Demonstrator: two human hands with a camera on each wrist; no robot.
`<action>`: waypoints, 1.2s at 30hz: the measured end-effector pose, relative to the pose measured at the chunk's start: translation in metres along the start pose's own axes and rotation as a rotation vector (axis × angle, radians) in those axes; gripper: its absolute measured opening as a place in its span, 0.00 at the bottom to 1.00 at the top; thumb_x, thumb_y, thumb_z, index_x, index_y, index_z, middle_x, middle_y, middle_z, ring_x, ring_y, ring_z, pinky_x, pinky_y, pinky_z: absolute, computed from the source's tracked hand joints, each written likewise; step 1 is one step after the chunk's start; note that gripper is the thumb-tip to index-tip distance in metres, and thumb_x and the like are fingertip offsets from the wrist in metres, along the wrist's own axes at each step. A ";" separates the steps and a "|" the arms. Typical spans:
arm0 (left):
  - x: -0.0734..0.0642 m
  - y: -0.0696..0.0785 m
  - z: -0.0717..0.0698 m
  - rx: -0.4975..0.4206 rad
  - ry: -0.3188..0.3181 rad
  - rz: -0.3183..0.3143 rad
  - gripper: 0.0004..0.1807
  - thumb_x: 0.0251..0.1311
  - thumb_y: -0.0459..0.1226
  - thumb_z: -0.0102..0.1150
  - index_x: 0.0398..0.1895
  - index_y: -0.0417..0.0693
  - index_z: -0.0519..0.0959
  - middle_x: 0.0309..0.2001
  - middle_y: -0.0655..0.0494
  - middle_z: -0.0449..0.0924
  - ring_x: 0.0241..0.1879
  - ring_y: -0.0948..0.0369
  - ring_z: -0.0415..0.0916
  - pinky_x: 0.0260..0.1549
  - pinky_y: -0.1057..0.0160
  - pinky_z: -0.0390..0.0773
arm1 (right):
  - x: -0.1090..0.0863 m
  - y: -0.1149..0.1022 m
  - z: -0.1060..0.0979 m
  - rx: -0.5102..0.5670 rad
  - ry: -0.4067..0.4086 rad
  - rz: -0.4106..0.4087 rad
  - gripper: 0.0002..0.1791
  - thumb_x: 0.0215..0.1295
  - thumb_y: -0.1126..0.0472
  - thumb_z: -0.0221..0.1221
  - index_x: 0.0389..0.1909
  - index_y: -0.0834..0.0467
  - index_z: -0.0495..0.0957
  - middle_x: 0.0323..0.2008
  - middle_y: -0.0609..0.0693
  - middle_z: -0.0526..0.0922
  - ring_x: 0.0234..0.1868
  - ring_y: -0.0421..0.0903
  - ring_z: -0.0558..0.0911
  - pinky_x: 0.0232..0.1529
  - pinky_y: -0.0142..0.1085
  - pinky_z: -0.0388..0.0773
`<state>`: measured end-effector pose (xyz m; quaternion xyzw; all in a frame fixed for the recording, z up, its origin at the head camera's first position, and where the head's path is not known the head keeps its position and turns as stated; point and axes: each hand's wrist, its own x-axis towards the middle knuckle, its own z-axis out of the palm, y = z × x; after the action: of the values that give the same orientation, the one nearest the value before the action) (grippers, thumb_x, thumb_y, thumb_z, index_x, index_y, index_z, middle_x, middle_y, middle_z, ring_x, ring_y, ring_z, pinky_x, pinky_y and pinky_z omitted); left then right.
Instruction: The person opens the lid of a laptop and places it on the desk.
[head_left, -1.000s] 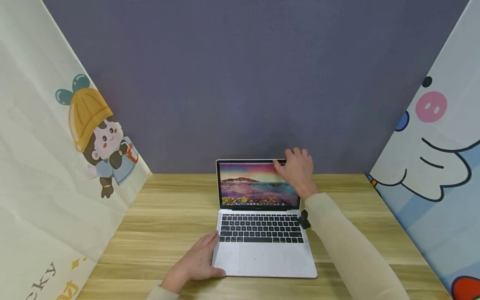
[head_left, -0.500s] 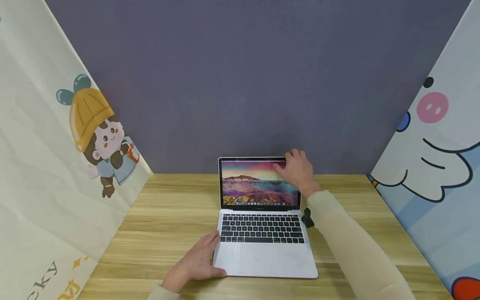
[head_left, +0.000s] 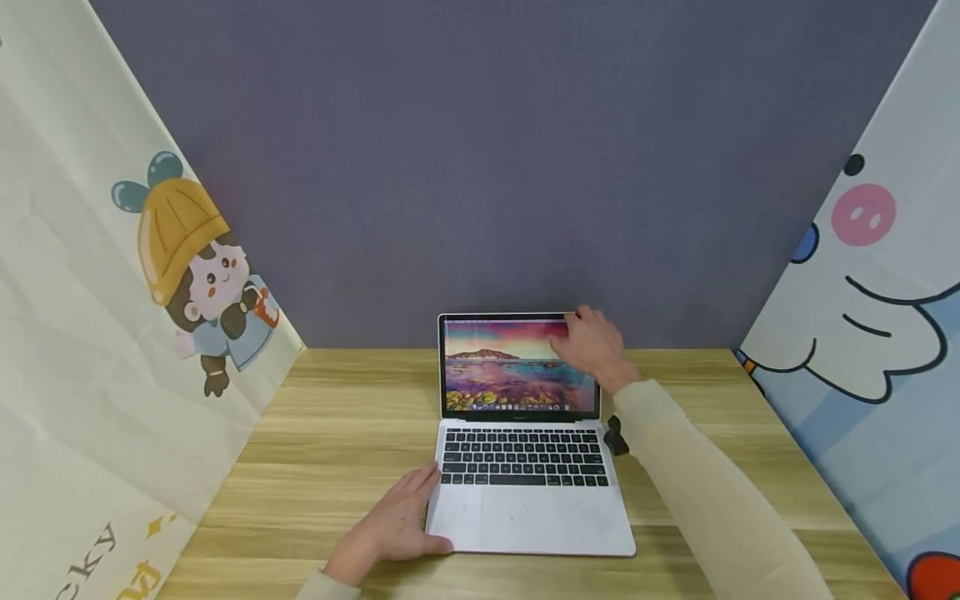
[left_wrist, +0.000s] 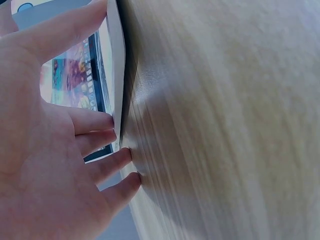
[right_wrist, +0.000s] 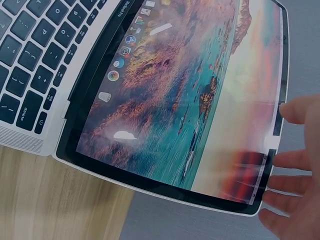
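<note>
A silver laptop [head_left: 528,521] stands unfolded on the wooden table, its screen [head_left: 502,367] lit with a seaside picture. At the left side of its base lies my left hand [head_left: 397,517], fingers fairly straight along the edge and thumb at the front corner. In the left wrist view the left hand's fingertips [left_wrist: 127,180] reach the table and base edge. My right hand [head_left: 596,342] is at the lid's upper right corner. Its fingers [right_wrist: 285,185] are extended and spread at the lid's edge in the right wrist view, with the thumb tip [right_wrist: 285,111] over the bezel.
The wooden table [head_left: 337,417] extends to both sides of the laptop. Behind it rises a grey panel [head_left: 480,167]. Cartoon-printed sheets stand at left [head_left: 60,333] and right [head_left: 922,375]. A small black piece [head_left: 616,437] is at the right sleeve's underside.
The lid has tilted back slightly, and its top edge sits a little higher. My right hand's fingers have come down slightly at the corner. My left hand stays at the base.
</note>
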<state>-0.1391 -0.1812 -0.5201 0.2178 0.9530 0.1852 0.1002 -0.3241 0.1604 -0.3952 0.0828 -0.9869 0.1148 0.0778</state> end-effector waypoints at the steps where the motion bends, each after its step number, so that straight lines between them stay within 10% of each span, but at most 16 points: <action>1: 0.000 0.000 0.000 0.001 0.000 0.000 0.63 0.46 0.65 0.71 0.75 0.31 0.60 0.77 0.37 0.56 0.74 0.40 0.57 0.71 0.40 0.60 | 0.000 0.001 0.000 0.002 -0.007 -0.002 0.37 0.74 0.42 0.51 0.70 0.67 0.68 0.68 0.67 0.67 0.67 0.65 0.68 0.66 0.62 0.67; 23: 0.003 0.006 -0.010 -0.037 -0.023 -0.044 0.51 0.57 0.60 0.67 0.72 0.31 0.65 0.76 0.37 0.59 0.72 0.38 0.60 0.69 0.38 0.61 | -0.019 0.008 -0.012 0.008 0.013 -0.124 0.32 0.74 0.46 0.52 0.68 0.65 0.71 0.67 0.66 0.69 0.69 0.65 0.67 0.68 0.62 0.64; 36: 0.007 0.006 -0.022 -0.034 0.142 -0.072 0.40 0.65 0.49 0.66 0.70 0.30 0.67 0.71 0.31 0.65 0.69 0.37 0.64 0.68 0.39 0.65 | -0.065 0.024 -0.007 0.029 0.075 -0.142 0.35 0.74 0.45 0.55 0.67 0.69 0.71 0.65 0.71 0.72 0.67 0.68 0.69 0.68 0.61 0.63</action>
<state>-0.1491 -0.1798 -0.4980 0.1679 0.9617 0.2125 0.0425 -0.2645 0.1949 -0.4053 0.1492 -0.9731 0.1262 0.1216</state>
